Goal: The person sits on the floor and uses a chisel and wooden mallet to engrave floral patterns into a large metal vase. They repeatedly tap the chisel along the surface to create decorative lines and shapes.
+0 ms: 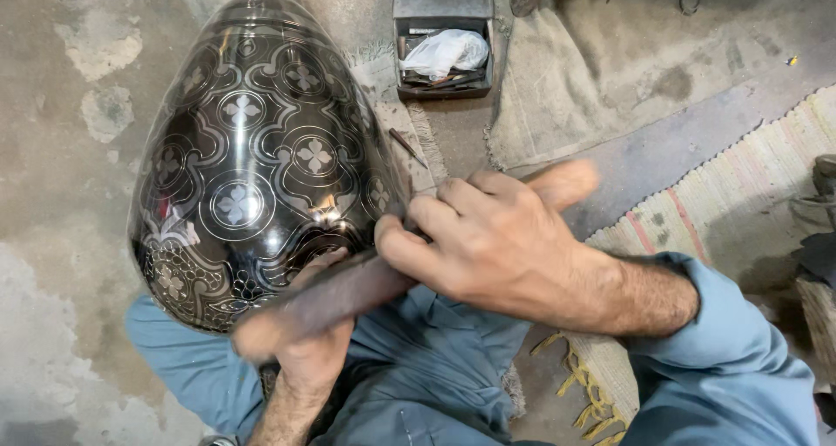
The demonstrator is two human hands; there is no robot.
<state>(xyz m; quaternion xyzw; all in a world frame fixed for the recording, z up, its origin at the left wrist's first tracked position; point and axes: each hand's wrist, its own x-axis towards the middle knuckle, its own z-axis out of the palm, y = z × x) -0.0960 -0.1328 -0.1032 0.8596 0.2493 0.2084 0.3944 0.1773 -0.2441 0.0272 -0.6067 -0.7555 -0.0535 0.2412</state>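
A large dark metal vase (252, 158), engraved with pale floral medallions, fills the left half of the view. It rests tilted on the person's lap above the concrete floor (52, 106). Its long axis runs from the narrow neck at the top edge down to the broad belly, which sits against the blue trousers (418, 385).

The left hand (309, 341) lies under the belly at its lower right flank. The fingers are curled around a long brownish tool (331, 293), though motion blur hides exactly how tightly they close. The right hand (492, 237) sits just right of the vase, fingers folded shut over the tool's upper end where it meets the engraved surface, thumb stretched out to the right. Both hands touch or nearly touch the vase; the right is the nearer to the point of contact.

Further right, at the top, an open metal box (442, 37) holds a white rag, and a striped mat (740, 193) runs to the right edge. The tool's tip is hidden by the fingers, and the vase's neck is cut off.
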